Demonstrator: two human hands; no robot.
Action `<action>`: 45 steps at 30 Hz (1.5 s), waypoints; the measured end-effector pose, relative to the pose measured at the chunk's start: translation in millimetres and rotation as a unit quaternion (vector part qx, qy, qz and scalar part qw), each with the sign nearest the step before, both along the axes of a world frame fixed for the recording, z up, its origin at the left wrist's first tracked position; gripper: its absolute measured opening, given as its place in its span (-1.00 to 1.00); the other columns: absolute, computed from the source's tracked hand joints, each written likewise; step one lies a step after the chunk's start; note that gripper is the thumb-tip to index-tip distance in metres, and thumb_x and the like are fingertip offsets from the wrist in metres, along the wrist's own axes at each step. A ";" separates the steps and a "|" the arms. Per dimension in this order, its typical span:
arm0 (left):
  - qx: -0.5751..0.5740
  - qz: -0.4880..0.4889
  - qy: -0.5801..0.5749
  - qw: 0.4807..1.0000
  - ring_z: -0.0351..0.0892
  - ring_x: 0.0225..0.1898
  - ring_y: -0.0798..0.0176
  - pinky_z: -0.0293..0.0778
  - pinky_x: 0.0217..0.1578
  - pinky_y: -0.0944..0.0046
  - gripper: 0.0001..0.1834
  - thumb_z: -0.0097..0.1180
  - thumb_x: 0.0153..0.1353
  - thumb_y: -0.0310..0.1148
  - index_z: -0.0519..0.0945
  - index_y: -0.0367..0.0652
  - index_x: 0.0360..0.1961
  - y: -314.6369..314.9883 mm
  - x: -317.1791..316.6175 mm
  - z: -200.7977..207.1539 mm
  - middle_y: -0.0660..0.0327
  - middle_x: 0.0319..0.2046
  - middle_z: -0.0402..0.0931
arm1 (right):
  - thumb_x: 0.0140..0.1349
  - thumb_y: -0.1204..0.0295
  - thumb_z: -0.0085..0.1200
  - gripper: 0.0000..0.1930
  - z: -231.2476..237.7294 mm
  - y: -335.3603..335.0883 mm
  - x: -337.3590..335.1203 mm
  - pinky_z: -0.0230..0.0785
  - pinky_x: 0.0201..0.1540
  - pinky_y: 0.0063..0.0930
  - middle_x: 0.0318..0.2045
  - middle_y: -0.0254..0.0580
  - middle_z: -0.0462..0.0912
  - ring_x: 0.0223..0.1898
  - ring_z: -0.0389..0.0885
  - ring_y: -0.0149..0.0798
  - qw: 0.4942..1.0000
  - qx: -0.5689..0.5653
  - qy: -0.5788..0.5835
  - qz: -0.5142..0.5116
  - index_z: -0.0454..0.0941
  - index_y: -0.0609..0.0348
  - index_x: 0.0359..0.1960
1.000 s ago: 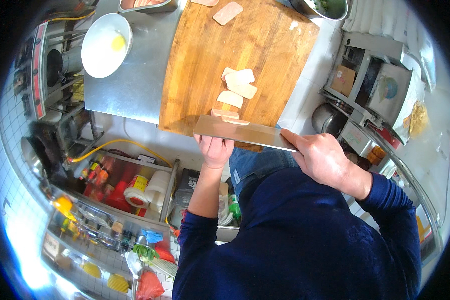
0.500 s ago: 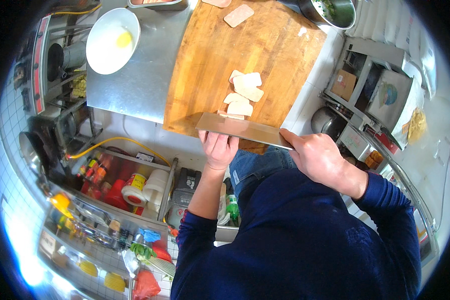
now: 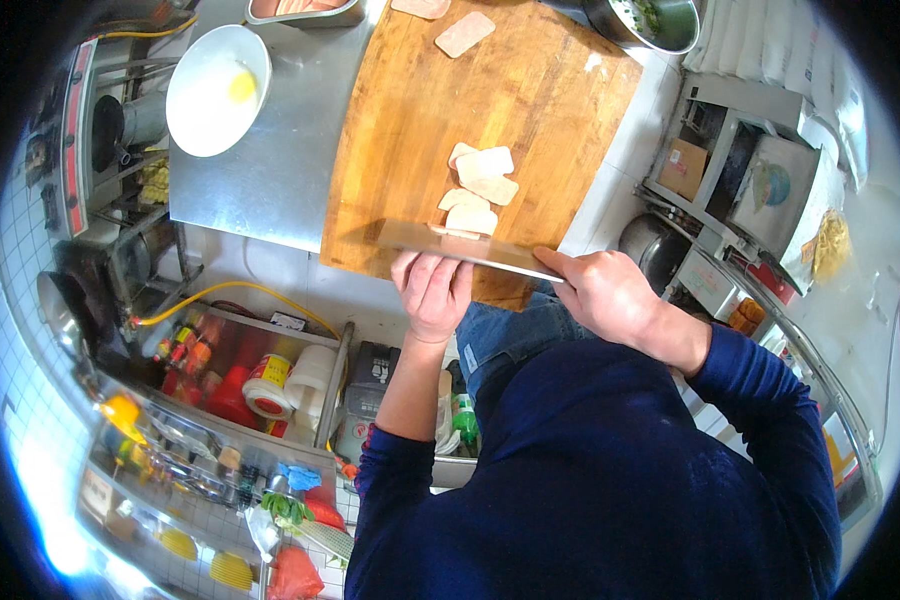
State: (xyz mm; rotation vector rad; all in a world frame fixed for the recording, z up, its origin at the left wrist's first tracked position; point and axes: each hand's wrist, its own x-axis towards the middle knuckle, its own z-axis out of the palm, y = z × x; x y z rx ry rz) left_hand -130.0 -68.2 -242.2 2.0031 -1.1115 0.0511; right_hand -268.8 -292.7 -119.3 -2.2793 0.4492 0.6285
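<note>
My right hand (image 3: 610, 300) is closed round the handle end of a cleaver (image 3: 480, 251), its wide blade lying crosswise over the near edge of a wooden cutting board (image 3: 390, 180). Close behind the blade, on my side, my left hand (image 3: 436, 295) has its fingers curled together. The blade hides the fingertips and whatever they hold. A thin slice of pale pink meat (image 3: 460, 232) shows along the blade's far side. Beyond it, several similar slices (image 3: 488, 175) overlap in a loose pile. Two more, including a flat slice (image 3: 465, 35), lie at the board's far end.
Left of the board, a white bowl (image 3: 205, 100) with an egg yolk stands on a steel counter (image 3: 260, 195), below a metal tray (image 3: 315, 15). A metal pot (image 3: 675, 25) with chopped greens is at far right. Shelves with containers (image 3: 270, 380) sit lower left.
The cleaver blade has shifted slightly left and up and looks blurred. My right hand has moved left with it. The board and its surroundings appear shifted slightly left in view.
</note>
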 end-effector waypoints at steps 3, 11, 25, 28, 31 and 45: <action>-0.008 0.000 -0.010 1.000 0.63 0.11 -0.07 0.50 0.21 -0.08 -0.74 0.57 0.19 -0.47 0.81 -0.17 -0.09 1.9 -1.7 -4.6 0.13 0.04 0.71 | 0.37 0.40 0.20 -0.62 17.1 -4.3 -4.6 0.71 -0.27 0.04 -0.49 0.07 0.76 -0.38 0.82 0.19 0.999 0.024 0.013 -0.024 0.66 0.21 0.20; 0.009 0.010 -0.022 1.000 0.62 0.19 -0.25 0.48 0.25 -0.21 -0.69 0.46 0.27 -0.43 0.79 -0.24 0.03 12.2 -6.0 -16.4 0.00 0.13 0.68 | 0.39 0.51 0.16 -0.52 52.5 -7.1 -16.4 0.68 -0.40 -0.29 -0.46 -0.06 0.78 -0.51 0.80 -0.13 0.999 -0.010 0.029 0.033 0.63 0.37 0.33; 0.005 0.001 -0.001 1.000 0.65 0.15 -0.22 0.49 0.26 -0.23 -0.69 0.50 0.20 -0.49 0.80 -0.24 -0.01 4.7 1.4 -4.1 0.02 0.10 0.70 | 0.44 0.36 0.18 -0.74 32.6 1.0 5.2 0.65 -0.43 -0.03 -0.60 -0.02 0.69 -0.51 0.79 0.10 0.998 -0.016 0.038 0.041 0.60 0.25 0.04; -0.008 0.003 0.006 1.000 0.66 0.12 -0.17 0.50 0.24 -0.19 -0.70 0.52 0.17 -0.51 0.80 -0.21 -0.05 3.3 0.9 -4.1 0.07 0.07 0.71 | 0.43 0.36 0.19 -0.75 22.1 5.8 7.7 0.66 -0.43 -0.02 -0.58 0.01 0.71 -0.49 0.80 0.12 0.999 -0.021 0.027 0.037 0.59 0.24 0.01; -0.005 0.000 0.003 1.000 0.66 0.11 -0.12 0.51 0.22 -0.14 -0.69 0.54 0.14 -0.51 0.80 -0.17 -0.06 4.2 0.6 -4.4 0.13 0.03 0.72 | 0.41 0.36 0.20 -0.70 6.8 13.2 9.7 0.68 -0.40 0.01 -0.56 0.05 0.72 -0.47 0.81 0.14 0.999 -0.023 0.028 0.026 0.62 0.25 0.08; -0.013 0.028 -0.044 0.999 0.65 0.07 -0.17 0.51 0.20 -0.12 -0.78 0.49 0.22 -0.49 0.80 -0.19 -0.11 4.2 -4.6 -8.8 0.09 -0.01 0.72 | 0.36 0.44 0.20 -0.56 40.0 -1.5 -14.1 0.72 -0.29 -0.04 -0.45 0.11 0.78 -0.40 0.83 0.14 0.999 0.020 0.023 -0.014 0.64 0.27 0.26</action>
